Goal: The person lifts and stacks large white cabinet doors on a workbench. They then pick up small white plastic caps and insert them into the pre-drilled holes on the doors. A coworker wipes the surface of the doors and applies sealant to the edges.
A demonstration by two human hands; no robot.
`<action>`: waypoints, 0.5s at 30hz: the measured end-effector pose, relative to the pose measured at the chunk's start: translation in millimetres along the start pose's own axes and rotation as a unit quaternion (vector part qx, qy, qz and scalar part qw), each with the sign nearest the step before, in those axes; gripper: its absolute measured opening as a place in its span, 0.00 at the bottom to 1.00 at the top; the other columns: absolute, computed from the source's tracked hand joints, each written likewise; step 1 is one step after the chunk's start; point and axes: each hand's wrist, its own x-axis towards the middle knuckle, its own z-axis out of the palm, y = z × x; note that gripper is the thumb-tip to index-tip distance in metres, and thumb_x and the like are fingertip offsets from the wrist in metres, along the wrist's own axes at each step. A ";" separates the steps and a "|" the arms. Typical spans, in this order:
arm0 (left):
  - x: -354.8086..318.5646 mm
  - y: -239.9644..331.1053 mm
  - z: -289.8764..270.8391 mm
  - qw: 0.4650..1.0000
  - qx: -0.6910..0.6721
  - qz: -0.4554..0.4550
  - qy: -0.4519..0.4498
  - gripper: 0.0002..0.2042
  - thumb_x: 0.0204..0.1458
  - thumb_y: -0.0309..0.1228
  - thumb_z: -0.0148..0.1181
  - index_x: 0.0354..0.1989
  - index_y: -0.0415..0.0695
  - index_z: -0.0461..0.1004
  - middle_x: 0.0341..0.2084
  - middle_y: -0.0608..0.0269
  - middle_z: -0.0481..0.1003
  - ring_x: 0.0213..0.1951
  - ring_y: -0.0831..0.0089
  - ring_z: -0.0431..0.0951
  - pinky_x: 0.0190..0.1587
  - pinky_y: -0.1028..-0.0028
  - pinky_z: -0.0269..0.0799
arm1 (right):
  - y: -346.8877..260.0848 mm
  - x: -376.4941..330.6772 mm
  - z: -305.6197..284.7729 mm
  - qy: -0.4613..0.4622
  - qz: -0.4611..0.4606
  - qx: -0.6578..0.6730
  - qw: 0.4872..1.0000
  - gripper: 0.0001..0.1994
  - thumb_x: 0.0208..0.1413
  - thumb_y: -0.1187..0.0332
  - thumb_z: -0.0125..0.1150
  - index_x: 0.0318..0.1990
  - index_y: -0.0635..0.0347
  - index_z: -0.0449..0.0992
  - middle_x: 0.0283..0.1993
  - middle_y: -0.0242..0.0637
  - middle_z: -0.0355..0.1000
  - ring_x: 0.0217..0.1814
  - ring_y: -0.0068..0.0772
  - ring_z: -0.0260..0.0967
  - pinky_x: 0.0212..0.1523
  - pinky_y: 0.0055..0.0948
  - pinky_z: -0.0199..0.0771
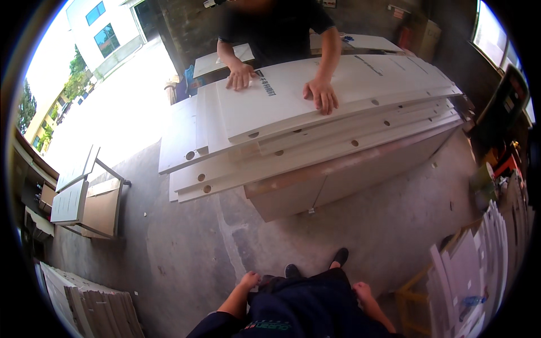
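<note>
At the left of my waist, my left hand (249,280) is loosely curled against my dark clothing, and I see nothing in it. Beside my right hip hangs my right hand (362,292), its fingers bent in and partly turned from view. Neither hand touches the boards. Across from me is a stack of white boards with round holes along their edges. A co-worker in a dark shirt rests both hands on the top board (248,112): one lies near its left end, the other (321,94) by its near edge.
Beneath the boards is a brown box-like base (338,174). More boards stand upright at the lower right (459,270) and lower left (93,298). On the left is a metal-framed trolley (104,205) with panels. Concrete floor (180,242) lies between me and the stack.
</note>
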 end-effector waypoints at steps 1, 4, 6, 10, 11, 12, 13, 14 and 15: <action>1.8 3.5 -0.4 1.000 0.014 -0.002 -0.010 0.13 0.53 0.36 0.51 0.39 0.39 0.72 0.28 0.58 0.76 0.25 0.69 0.76 0.24 0.71 0.69 | 2.8 -0.9 -1.1 0.001 0.000 -0.002 1.000 0.05 0.49 0.70 0.56 0.29 0.60 0.76 0.24 0.34 0.70 0.24 0.26 0.66 0.23 0.25 0.65; -0.7 9.6 3.0 1.000 0.009 0.014 0.002 0.12 0.50 0.36 0.51 0.32 0.39 0.73 0.24 0.59 0.75 0.24 0.68 0.75 0.24 0.71 0.70 | 25.2 9.3 -3.4 0.006 0.002 -0.020 1.000 0.06 0.51 0.68 0.56 0.31 0.60 0.76 0.24 0.35 0.70 0.24 0.28 0.66 0.23 0.27 0.66; -5.4 14.6 5.0 1.000 0.003 0.021 0.015 0.12 0.49 0.37 0.52 0.28 0.39 0.75 0.21 0.61 0.75 0.23 0.69 0.75 0.24 0.70 0.70 | 37.0 13.9 -4.5 0.001 -0.007 -0.003 1.000 0.07 0.50 0.67 0.58 0.30 0.61 0.76 0.24 0.35 0.70 0.24 0.29 0.67 0.24 0.29 0.67; -14.4 18.8 7.4 0.999 0.003 0.020 0.028 0.14 0.50 0.39 0.52 0.31 0.40 0.75 0.24 0.61 0.76 0.24 0.70 0.75 0.24 0.70 0.70 | 56.8 22.0 -5.8 0.010 -0.042 -0.026 0.999 0.05 0.47 0.70 0.57 0.28 0.62 0.75 0.24 0.35 0.70 0.24 0.29 0.66 0.27 0.29 0.67; -17.7 19.7 8.3 0.999 0.001 0.021 0.031 0.14 0.51 0.40 0.52 0.32 0.40 0.75 0.24 0.61 0.76 0.25 0.70 0.75 0.25 0.70 0.70 | 59.1 24.2 -5.3 0.019 -0.053 -0.062 0.996 0.06 0.47 0.70 0.57 0.27 0.63 0.75 0.24 0.36 0.70 0.24 0.29 0.67 0.27 0.29 0.67; -20.3 19.6 7.8 1.000 0.002 0.015 0.025 0.14 0.51 0.40 0.52 0.32 0.40 0.75 0.25 0.61 0.76 0.25 0.70 0.76 0.25 0.70 0.70 | 59.9 28.4 -4.9 0.029 -0.064 -0.099 0.993 0.06 0.46 0.70 0.57 0.27 0.63 0.75 0.24 0.37 0.70 0.24 0.30 0.67 0.27 0.29 0.68; -21.3 17.3 5.5 1.000 0.003 0.010 0.021 0.15 0.52 0.41 0.52 0.33 0.40 0.75 0.26 0.62 0.77 0.26 0.70 0.76 0.25 0.70 0.70 | 56.8 30.3 -4.5 0.037 -0.074 -0.136 0.987 0.06 0.46 0.70 0.57 0.27 0.64 0.75 0.23 0.38 0.71 0.24 0.30 0.67 0.27 0.30 0.68; -21.8 15.4 4.0 1.000 0.003 0.004 0.017 0.15 0.52 0.41 0.52 0.33 0.40 0.75 0.26 0.62 0.77 0.26 0.71 0.76 0.25 0.70 0.70 | 55.2 30.3 -4.7 0.031 -0.072 -0.122 0.989 0.07 0.46 0.69 0.57 0.29 0.64 0.76 0.24 0.39 0.71 0.24 0.32 0.69 0.27 0.31 0.69; -20.9 12.4 2.6 1.000 0.010 0.000 0.015 0.15 0.53 0.42 0.52 0.34 0.40 0.74 0.27 0.61 0.77 0.26 0.71 0.76 0.25 0.71 0.70 | 53.3 29.7 -3.8 0.024 -0.068 -0.109 0.991 0.09 0.46 0.67 0.56 0.30 0.64 0.76 0.24 0.41 0.72 0.24 0.33 0.70 0.26 0.32 0.70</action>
